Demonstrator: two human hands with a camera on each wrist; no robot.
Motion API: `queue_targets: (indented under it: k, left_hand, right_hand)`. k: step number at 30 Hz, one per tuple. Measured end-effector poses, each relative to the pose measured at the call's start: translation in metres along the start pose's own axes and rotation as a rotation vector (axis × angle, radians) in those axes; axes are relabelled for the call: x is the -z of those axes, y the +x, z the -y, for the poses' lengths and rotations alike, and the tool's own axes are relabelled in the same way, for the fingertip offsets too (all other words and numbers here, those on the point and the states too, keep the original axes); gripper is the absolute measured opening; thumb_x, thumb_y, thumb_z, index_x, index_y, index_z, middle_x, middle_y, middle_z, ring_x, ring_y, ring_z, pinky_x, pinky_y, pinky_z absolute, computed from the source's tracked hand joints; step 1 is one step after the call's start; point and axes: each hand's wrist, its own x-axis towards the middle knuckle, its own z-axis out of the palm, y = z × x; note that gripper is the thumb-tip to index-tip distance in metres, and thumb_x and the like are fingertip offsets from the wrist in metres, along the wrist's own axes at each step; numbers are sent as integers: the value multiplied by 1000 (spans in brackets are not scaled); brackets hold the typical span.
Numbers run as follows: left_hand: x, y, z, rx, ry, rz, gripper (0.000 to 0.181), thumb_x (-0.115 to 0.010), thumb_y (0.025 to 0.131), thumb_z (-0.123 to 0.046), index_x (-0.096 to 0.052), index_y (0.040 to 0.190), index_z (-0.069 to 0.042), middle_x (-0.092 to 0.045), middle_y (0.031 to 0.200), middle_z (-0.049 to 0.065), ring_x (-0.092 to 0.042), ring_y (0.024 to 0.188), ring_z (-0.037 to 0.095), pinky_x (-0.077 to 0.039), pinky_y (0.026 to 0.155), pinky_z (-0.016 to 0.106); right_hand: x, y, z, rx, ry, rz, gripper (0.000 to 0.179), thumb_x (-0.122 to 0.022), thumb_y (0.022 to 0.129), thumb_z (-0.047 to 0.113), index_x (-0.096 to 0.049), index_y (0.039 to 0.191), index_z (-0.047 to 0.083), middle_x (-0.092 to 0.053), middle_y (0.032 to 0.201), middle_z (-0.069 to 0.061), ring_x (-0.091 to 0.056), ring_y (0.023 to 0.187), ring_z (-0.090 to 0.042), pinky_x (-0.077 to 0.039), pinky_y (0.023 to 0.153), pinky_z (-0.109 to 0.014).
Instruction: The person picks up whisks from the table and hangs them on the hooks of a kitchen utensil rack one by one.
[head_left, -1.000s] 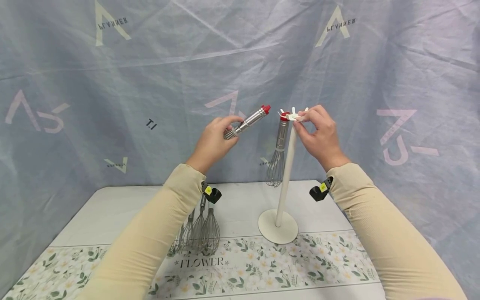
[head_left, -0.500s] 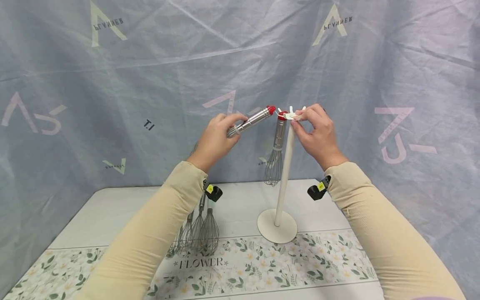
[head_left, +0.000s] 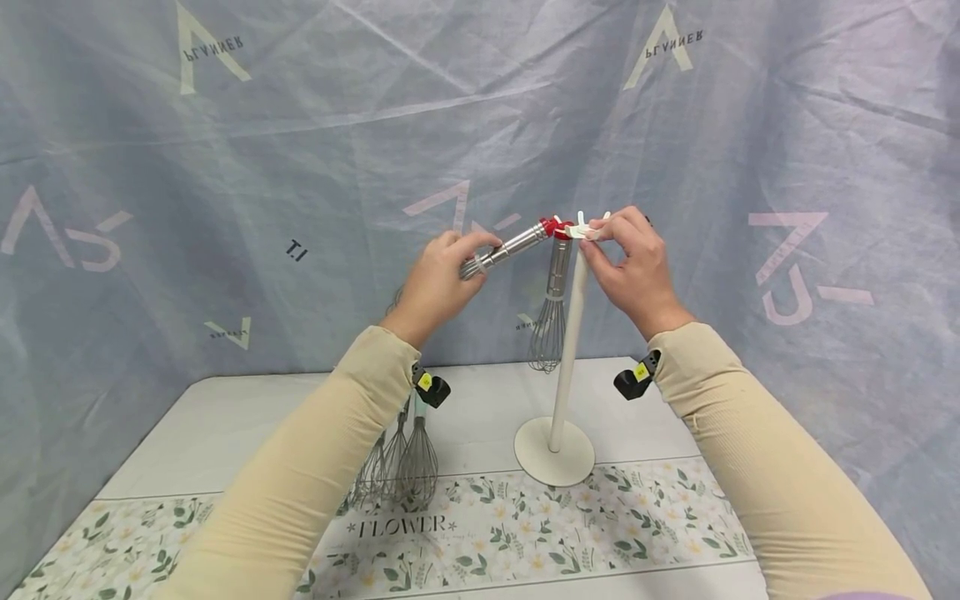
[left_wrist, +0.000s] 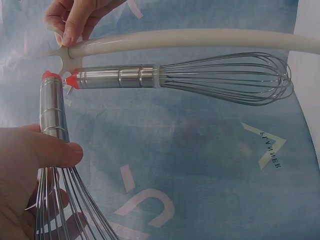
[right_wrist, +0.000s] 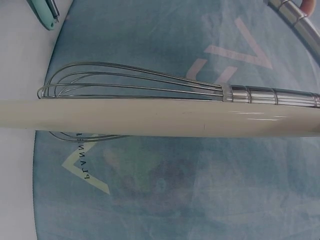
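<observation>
While the right hand (head_left: 632, 260) pinches the top of the stand (head_left: 567, 367) towards the table's (head_left: 225, 417) right edge, the left hand (head_left: 435, 282) grips a whisk (head_left: 517, 242), its red end (left_wrist: 51, 75) just beside the hooks (head_left: 581, 219), so hanging it seems the step, next calling for easing that end onto one.

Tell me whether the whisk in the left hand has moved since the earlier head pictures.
Yes: judged against the white stand, the held whisk has moved right, its red end now nearer the pronged top.
</observation>
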Motion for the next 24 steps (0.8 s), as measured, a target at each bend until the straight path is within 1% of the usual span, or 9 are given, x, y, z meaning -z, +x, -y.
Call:
queue_targets:
  k: [7,13,18,24]
  left_hand:
    - [-5,-1,3,-22,-17,-12,44,-75,88,-5,-68,127,-26,-61,98,6,-53,90,25,-46,76,42]
    - [-9,-2,3,-18,-36,-18,44,-75,88,-4,-68,126,-26,-61,97,7,-55,87,24,-47,72,41]
    - [-17,-6,3,-7,-43,-17,47,-76,87,-4,-67,128,-25,-62,103,9,-59,91,25,-49,75,41]
    - [-25,-11,3,-11,-70,-36,50,-80,86,-6,-66,130,-23,-63,106,10,-59,96,26,-50,81,43]
  right_hand:
    - [-1,0,-1,8,4,-16,13,-73,91,0,-62,84,0,-59,96,-15,-68,107,-28,-54,94,-36]
    - [0,0,-2,23,-3,-2,11,-73,91,1,-63,86,1,-58,98,-16,-67,108,-28,-54,94,-37]
    - [0,0,-2,22,2,-10,11,-73,91,0,-63,86,1,-59,98,-16,-67,108,-28,-53,94,-36]
    - [-1,0,-1,8,17,-16,12,-73,91,0,-63,85,1,-59,97,-15,-67,108,-28,-53,95,-35]
